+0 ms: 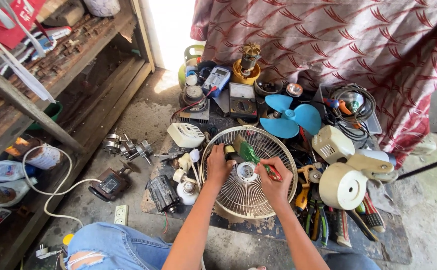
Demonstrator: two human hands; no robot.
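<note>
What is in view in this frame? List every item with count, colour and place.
fan guard: one, white wire, centre of the mat
paintbrush: one, green handle, on the guard
fan blade: one, blue, behind the guard
meters: two, one blue-grey and one dark, far edge of the mat
fan housing: one, cream, right of the guard
pliers: several hand tools, mixed colours, right front
motor parts: a few, metal, on the floor to the left
cloth: one, red patterned, hanging behind
shelves: wooden, left
left hand: on the guard
right hand: fingers round the paintbrush
</note>
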